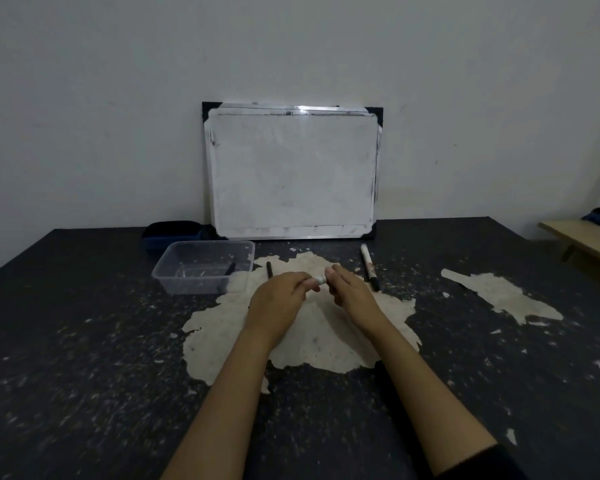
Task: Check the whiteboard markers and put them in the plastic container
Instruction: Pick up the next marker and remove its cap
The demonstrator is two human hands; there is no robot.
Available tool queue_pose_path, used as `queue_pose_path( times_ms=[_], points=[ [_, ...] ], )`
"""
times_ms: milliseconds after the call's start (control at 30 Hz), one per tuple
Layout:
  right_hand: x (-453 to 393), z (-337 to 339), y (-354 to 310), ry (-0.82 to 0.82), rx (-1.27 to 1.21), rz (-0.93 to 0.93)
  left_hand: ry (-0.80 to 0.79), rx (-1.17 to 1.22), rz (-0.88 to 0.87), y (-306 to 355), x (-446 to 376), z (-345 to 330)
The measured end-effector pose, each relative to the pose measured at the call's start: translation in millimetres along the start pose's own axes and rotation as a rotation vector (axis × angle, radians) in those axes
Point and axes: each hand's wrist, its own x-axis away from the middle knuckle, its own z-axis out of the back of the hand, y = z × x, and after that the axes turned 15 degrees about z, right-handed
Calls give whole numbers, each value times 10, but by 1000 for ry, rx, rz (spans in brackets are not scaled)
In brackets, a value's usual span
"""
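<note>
Dark counter, coating flaked away in pale ragged patches. Whiteboard stands upright against the wall, smudged, black corner caps. Clear plastic container, rectangular with rounded corners, sits left of centre; one dark marker leans inside it. White marker lies right of the hands, long axis running away from the viewer, dark cap at the near end. A black marker lies just beside the container. Left hand and right hand meet over the centre patch, fingers pinching a pale marker crosswise between them (mostly hidden).
</note>
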Motion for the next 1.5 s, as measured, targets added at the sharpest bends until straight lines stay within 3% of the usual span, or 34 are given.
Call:
queue_pose_path(
  times_ms=[333,567,733,833,933,1000,1133,1267,1367,1433,1500],
  points=[
    [1,-54,-58,-13,-83,-58,-313,302,227,-27,-61,85],
    [28,-109,-139,-55,-50,3,-891,824,669,-154,-110,258],
    [38,-120,-161,-103,-2,111,-1240,1152,770,-305,-127,269],
    [32,-43,-128,-27,24,138,-1402,1241,788,-360,-134,262],
    [8,169,-64,54,212,157,-1213,1187,750,-278,-104,278],
    [-4,280,36,-2,424,143,-1006,1223,696,-185,-89,266],
    [40,254,130,-61,668,23,-774,1325,701,-45,-61,229],
    [68,226,142,-29,699,-15,-484,806,574,-13,5,255],
    [29,195,85,117,546,93,-258,501,361,-39,30,247],
    [-3,146,-3,190,225,40,-152,368,262,-52,5,221],
    [-25,69,-75,155,-159,-94,-82,222,166,-42,-20,189]
  ],
)
